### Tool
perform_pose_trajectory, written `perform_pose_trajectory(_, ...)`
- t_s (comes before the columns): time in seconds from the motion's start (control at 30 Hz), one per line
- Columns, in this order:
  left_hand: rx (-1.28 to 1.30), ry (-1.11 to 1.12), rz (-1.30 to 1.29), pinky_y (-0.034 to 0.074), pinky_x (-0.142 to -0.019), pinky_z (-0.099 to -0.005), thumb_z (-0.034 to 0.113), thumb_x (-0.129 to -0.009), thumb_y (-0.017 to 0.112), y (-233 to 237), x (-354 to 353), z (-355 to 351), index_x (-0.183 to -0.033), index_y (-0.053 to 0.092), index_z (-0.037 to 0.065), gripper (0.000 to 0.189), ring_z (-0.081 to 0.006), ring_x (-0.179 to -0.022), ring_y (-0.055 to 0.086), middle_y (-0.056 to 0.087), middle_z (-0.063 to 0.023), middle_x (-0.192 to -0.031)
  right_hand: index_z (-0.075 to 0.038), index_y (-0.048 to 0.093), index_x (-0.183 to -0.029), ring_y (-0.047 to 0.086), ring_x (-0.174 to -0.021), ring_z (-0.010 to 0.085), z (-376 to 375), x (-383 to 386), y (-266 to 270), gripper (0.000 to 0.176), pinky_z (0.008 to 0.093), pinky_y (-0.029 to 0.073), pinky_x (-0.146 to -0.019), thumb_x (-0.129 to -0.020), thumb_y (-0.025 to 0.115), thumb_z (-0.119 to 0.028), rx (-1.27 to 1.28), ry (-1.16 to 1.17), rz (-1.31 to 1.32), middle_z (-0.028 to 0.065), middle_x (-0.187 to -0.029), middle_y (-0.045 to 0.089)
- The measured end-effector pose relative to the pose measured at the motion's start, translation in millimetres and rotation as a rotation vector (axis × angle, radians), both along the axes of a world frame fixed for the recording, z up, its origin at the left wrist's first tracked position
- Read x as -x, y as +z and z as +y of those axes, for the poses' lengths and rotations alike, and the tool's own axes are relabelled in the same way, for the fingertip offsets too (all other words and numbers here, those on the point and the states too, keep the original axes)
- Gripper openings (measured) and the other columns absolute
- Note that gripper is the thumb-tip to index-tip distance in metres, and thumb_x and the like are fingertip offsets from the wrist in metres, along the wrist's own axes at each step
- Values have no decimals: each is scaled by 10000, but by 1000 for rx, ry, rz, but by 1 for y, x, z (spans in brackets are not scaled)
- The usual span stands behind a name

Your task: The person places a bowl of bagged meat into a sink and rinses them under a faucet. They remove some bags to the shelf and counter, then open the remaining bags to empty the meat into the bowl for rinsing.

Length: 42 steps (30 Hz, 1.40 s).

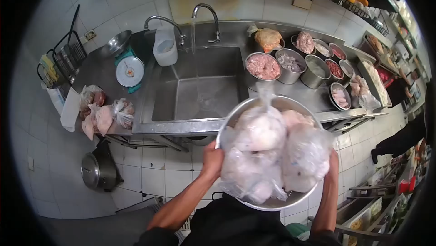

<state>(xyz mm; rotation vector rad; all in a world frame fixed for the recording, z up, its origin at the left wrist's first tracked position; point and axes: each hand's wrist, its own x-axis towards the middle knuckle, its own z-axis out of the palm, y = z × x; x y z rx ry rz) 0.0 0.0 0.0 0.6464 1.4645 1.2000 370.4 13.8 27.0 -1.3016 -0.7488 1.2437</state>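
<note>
A large round metal bowl [297,199] is held up in front of my body, just off the counter's front edge. Inside it lie several clear plastic bags [260,130] of pale raw meat, possibly chicken; one bag's knotted top sticks up past the far rim. My left hand [212,160] is closed on the bowl's left rim, with part of its fingers out of sight beneath. On the opposite side my right hand [334,164] grips the bowl, mostly hidden behind the bag [308,162] bulging over the rim. The steel sink [195,103] lies beyond the bowl.
Water runs from a faucet [206,7] into the sink. A scale [130,71] and bagged meat [104,119] occupy the left counter. Several metal pots [317,77] of meat crowd the right. A lidded pot [91,171] stands on the floor; a person [399,139] is at far right.
</note>
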Motion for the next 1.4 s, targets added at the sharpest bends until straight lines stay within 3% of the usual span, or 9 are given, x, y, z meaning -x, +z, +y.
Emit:
perform_pose_trajectory(0.07, -9, 96, -82, 495, -631, -302, -82, -735, 395, -7, 26, 6, -985, 641, -19, 357, -165, -710, 599, 645, -95, -832, -8, 578, -822, 555, -649, 119, 31, 9, -34, 191, 288, 487, -602, -899, 432, -103, 50, -33, -110, 62, -779, 611)
perform_pose_trajectory(0.13, 34, 201, -66, 493, -611, -298, -87, -736, 390, -7, 66, -31, -956, 638, -24, 338, -159, -688, 595, 643, -93, -816, -47, 514, -724, 478, -602, 96, 23, 46, -50, 192, 282, 436, -554, -889, 420, -80, 123, 47, -119, 22, -705, 541)
perform_pose_trajectory(0.2, -3, 243, -38, 489, -592, -293, -89, -742, 387, -7, 96, -33, -913, 634, -28, 307, -151, -670, 593, 643, -91, -803, -93, 430, -628, 395, -557, 78, 40, 105, -19, 240, 271, 372, -500, -863, 410, -45, 97, 30, -88, -13, -628, 451)
perform_pose_trajectory(0.43, -29, 426, 74, 473, -557, -280, -41, -790, 418, -12, 158, -39, -872, 637, -10, 235, -131, -646, 584, 633, -67, -767, -88, 413, -594, 352, -519, 75, 100, 169, -27, 231, 285, 359, -466, -811, 399, -10, 113, 255, -99, -15, -593, 411)
perform_pose_trajectory(0.67, -116, 412, -45, 476, -555, -268, -2, -823, 472, -36, 203, 0, -914, 647, -8, 197, -129, -625, 596, 651, -71, -781, -49, 455, -648, 529, -560, 140, 202, 193, -60, 167, 294, 384, -437, -708, 455, 107, 47, 368, 32, 39, -636, 520)
perform_pose_trajectory(0.77, -117, 385, -72, 493, -572, -270, 17, -832, 498, -69, 236, 24, -926, 650, -7, 180, -136, -638, 611, 659, -79, -802, -58, 452, -653, 514, -521, 144, 236, 217, -38, 178, 301, 363, -407, -668, 469, 118, 16, 541, -180, 59, -619, 525)
perform_pose_trajectory(0.87, -92, 360, -115, 501, -580, -268, 34, -843, 510, -47, 246, 46, -925, 650, -4, 166, -130, -650, 614, 659, -67, -806, -29, 487, -687, 460, -530, 167, 263, 234, -44, 190, 332, 340, -412, -559, 517, 108, 63, 517, -178, 63, -634, 485)
perform_pose_trajectory(1.13, -202, 329, 22, 476, -571, -254, 53, -842, 504, -41, 315, 118, -895, 640, -10, 159, -108, -651, 582, 641, -42, -779, -42, 473, -625, 416, -441, 149, 329, 300, -62, 149, 322, 293, -384, -628, 449, 106, 24, 448, -105, 57, -541, 455)
perform_pose_trajectory(1.4, -106, 210, 301, 396, -526, -270, 25, -805, 452, -130, 379, 236, -833, 622, 3, 173, -103, -607, 507, 575, -21, -707, -53, 471, -612, 443, -455, 160, 386, 344, -145, 117, 343, 332, -399, -652, 463, 58, 79, 273, -420, 55, -529, 470)
